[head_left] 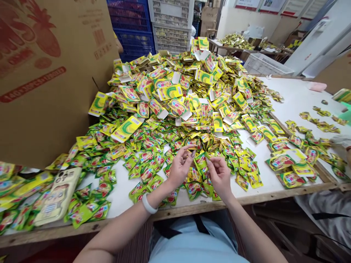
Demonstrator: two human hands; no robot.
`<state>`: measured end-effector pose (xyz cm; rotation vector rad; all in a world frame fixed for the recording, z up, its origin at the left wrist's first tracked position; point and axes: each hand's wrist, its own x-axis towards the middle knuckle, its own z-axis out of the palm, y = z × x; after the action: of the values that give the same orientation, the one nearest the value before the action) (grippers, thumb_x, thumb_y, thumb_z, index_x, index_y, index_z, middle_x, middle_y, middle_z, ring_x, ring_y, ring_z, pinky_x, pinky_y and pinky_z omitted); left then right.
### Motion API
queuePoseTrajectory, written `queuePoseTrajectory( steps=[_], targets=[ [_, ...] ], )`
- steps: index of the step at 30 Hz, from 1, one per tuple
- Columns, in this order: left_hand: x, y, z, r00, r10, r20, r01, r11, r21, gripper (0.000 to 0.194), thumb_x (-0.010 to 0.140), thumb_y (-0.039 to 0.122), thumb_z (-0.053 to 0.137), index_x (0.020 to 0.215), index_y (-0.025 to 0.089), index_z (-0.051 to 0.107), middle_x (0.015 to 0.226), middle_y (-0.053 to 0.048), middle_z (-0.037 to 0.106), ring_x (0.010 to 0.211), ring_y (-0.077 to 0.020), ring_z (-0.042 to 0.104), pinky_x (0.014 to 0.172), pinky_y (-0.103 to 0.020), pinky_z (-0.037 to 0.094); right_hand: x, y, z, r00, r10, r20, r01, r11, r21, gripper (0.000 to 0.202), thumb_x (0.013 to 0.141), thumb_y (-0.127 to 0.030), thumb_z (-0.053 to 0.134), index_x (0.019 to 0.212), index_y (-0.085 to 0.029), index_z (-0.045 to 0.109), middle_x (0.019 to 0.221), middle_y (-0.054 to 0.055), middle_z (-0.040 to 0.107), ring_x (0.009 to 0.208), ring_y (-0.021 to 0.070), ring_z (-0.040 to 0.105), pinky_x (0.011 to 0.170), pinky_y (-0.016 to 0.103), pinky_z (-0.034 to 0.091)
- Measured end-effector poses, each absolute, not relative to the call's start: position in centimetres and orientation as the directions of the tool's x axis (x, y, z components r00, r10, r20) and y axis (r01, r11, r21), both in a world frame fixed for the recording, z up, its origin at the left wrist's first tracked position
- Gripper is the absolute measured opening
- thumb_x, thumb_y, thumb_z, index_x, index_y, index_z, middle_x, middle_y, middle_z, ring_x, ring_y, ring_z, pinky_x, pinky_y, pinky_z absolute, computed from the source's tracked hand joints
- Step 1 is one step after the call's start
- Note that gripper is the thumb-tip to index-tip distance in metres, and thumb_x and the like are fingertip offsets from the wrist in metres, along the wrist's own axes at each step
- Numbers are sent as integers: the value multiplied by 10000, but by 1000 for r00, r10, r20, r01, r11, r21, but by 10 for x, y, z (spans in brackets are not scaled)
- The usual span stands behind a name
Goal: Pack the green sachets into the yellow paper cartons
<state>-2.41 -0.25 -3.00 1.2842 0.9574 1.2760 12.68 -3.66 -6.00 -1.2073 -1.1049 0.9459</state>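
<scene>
Green and yellow foil covers nearly all we see: we hold one small green sachet (201, 160) between our two hands, just above the near edge of the white table (290, 98). Our left hand (179, 168) pinches its left side with fingers curled in and narrow, thumb up against the fingertips. Our right hand (219, 174) grips the right side in the same closed pinch. The sachet's long axis seems to run roughly left to right between the hands, its face tilted up towards us, though our fingers hide much of it and we cannot tell which end is the top. A white bangle (148, 204) sits on our left wrist.

Right under and around the hands lies a loose spread of green sachets (142, 160), touching and overlapping one another. Behind them rises a heap of yellow flat cartons (175, 91), blocking the far side of the table. A phone (56, 197) in a pale case lies face down among sachets at the left, well apart from our hands. A big brown cardboard box (46, 73) stands at the left, with blue crates (131, 25) and white crates (171, 22) stacked beyond the heap. At the right edge another person's gloved hand (341, 140) rests near more sachets.
</scene>
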Motion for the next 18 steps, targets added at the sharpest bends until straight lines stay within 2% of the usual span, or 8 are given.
queuePoseTrajectory(
  steps=[3,5,8,10,12,15,17,18],
  targets=[
    [-23,-3,-27,101,986,135,-112,-123,986,519,785,407,773,1222,219,567,727,38,527,615,-106,513,565,-204,445,131,-35,-61,231,957,175,76,161,-984,250,915,-449,637,962,-216,558,641,-61,522,508,91,441,470,210,391],
    [-22,-6,-28,67,988,136,-85,-130,988,507,792,418,763,1213,223,561,733,38,528,624,-110,517,578,-215,444,132,-33,-62,294,941,167,85,148,-985,334,863,-458,696,1051,-219,556,774,-21,586,607,110,519,506,215,435],
    [-17,-12,-36,47,986,161,-42,-159,986,461,843,445,699,1222,229,551,740,31,535,635,-125,528,588,-234,449,127,-31,-65,238,970,45,-25,52,-998,521,783,-511,751,1176,-222,570,1026,66,667,799,168,635,567,246,517],
    [-15,-13,-41,86,978,190,22,-193,981,439,882,437,651,1252,227,542,766,16,565,669,-139,562,622,-250,473,122,-30,-65,148,989,-14,-119,3,-993,467,815,-516,716,1163,-219,621,1062,83,706,856,193,674,650,289,563],
    [-20,-6,-43,161,958,237,136,-260,956,444,923,413,600,1314,223,511,806,-5,614,738,-163,609,720,-289,511,121,-29,-64,201,979,31,-136,60,-989,348,866,-475,677,1100,-218,671,1024,74,736,875,200,694,742,329,576],
    [-52,23,-35,198,907,371,438,-420,795,401,968,384,528,1332,216,522,944,-63,678,966,-227,640,962,-396,483,137,-27,-62,345,898,273,120,247,-962,228,908,-393,647,1043,-221,710,982,71,754,857,212,710,792,362,580],
    [-92,48,-25,90,870,485,680,-409,608,332,983,349,474,1257,198,588,1156,-128,658,1202,-279,558,1106,-457,378,156,-26,-66,221,853,473,428,351,-833,202,924,-319,626,1080,-233,720,1019,82,755,897,230,717,840,377,581],
    [-114,60,-22,-9,855,519,782,-317,537,344,981,319,466,1267,169,582,1262,-161,616,1305,-303,483,1156,-485,314,165,-26,-70,91,843,530,564,394,-725,215,936,-277,601,1112,-240,718,1054,89,750,926,236,718,856,372,581]
  ],
)
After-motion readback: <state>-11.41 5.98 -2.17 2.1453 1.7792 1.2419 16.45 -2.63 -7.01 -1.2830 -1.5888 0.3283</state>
